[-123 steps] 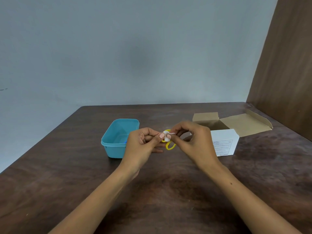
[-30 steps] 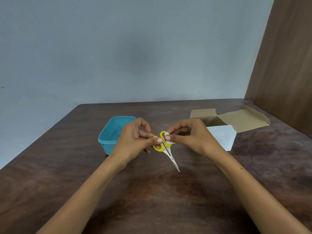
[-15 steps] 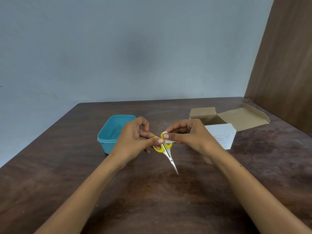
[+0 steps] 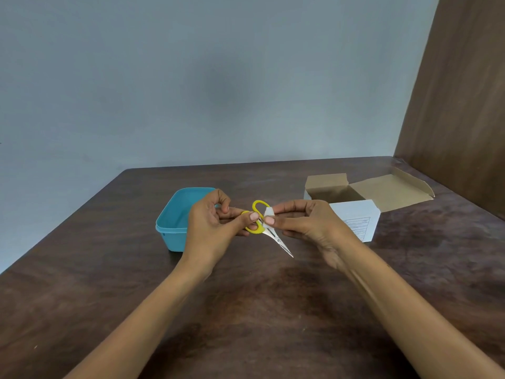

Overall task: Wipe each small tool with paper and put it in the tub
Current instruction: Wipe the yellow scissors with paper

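So closest to us it's just our two forearms coming in from the near edge of the dark wood surface [image 4: 246, 310], angling toward the middle. Past that, both hands meet above the middle of the surface, and between them we've got the small scissors [image 4: 269, 232] with yellow handles, held up off the wood. The blades are closed together and point down and back toward us, a bit to the right.

Our left hand [image 4: 213, 228] has its grip on the lower yellow loop, thumb on top and fingers curled underneath. Our right hand [image 4: 303, 221] has a narrow grip, thumb and forefinger pinching a little piece of white paper [image 4: 268, 212], pressed against the scissors right where the handles meet the blades. The upper loop sticks up free between the two hands.

Just behind the left hand sits the blue tub [image 4: 175, 222], left of centre on the surface, partly hidden by the knuckles. Can't really tell what's inside from here.

Further back toward the far right corner there's an open cardboard box [image 4: 388, 191], flaps folded out, with its white printed side [image 4: 355, 220] facing us just behind the right wrist. Beyond the far edge it's a plain grey wall [image 4: 205, 77], and a brown wood panel [image 4: 464, 91] runs along the right edge.
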